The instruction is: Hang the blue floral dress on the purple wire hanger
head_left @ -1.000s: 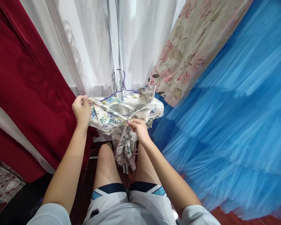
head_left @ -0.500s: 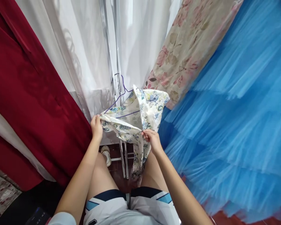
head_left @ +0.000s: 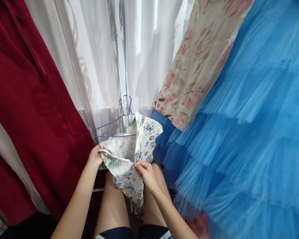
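Note:
A white garment with blue and yellow flowers [head_left: 126, 169] hangs partly on a purple wire hanger [head_left: 109, 123]. The hanger's left arm is bare, while its right arm goes under the cloth. My left hand [head_left: 96, 156] is closed on the garment's left edge, by the shoulder. At the middle of the front, my right hand [head_left: 144, 170] pinches the edge of the opening between thumb and fingers. The cloth is stretched between both hands, and its lower part drops between my knees.
The hanger hooks on a metal rack [head_left: 123, 66] before white curtains [head_left: 149, 49]. A dark red cloth [head_left: 40, 116] hangs at left. To the right are a beige cloth with pink flowers [head_left: 186, 79] and a ruffled blue tulle skirt [head_left: 239, 132].
The garment's left shoulder has come off the hanger's left arm, which now shows bare. Both hands sit lower in the view, still on the cloth, and the view has shifted.

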A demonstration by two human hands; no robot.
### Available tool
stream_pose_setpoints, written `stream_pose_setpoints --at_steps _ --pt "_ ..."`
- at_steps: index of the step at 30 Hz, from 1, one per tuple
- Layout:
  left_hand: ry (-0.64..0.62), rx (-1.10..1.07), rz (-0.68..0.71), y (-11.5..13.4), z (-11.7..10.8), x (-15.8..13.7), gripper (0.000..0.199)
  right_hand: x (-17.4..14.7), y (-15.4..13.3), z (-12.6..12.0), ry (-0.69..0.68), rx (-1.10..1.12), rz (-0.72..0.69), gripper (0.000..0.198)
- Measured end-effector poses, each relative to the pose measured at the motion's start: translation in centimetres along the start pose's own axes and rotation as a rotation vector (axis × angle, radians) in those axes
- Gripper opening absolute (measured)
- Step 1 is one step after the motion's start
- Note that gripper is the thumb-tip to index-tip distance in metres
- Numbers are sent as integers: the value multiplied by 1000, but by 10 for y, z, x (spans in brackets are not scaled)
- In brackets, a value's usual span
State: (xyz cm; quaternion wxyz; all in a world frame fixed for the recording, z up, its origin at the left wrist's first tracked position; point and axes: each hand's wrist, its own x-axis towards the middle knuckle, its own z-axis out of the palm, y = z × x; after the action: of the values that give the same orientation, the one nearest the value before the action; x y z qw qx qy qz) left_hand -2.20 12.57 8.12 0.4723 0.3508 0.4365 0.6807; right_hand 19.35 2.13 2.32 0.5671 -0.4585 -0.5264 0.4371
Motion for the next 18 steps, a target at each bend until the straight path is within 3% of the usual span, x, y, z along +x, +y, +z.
stream_pose_setpoints --at_steps 2,4,6,7,9,11,13,15,18 --pt "-112 5 -93 -13 4 -22 7 -2 9 -1 81 -101 -11 29" --pt "-232 14 -157 -25 13 -46 8 -7 17 -5 265 -225 -59 24" --pt "-352 31 -186 -33 28 -69 12 -15 21 -10 438 -317 -150 35" --pt "-403 37 -195 -34 37 -80 13 -20 21 -11 455 -336 -198 41" --pt "-533 84 -142 -32 57 -101 14 -25 15 -14 341 -301 -260 41" --pt "-688 202 54 -26 75 -117 15 -20 4 -17 153 -157 -223 33" --pt "-795 339 286 -23 87 -127 18 0 -8 -22 85 -33 -149 25" --pt "-771 381 371 -27 91 -128 17 31 -18 -29 106 13 -100 26" --pt "-636 227 262 -42 86 -116 16 80 -24 -38 109 25 -45 35"
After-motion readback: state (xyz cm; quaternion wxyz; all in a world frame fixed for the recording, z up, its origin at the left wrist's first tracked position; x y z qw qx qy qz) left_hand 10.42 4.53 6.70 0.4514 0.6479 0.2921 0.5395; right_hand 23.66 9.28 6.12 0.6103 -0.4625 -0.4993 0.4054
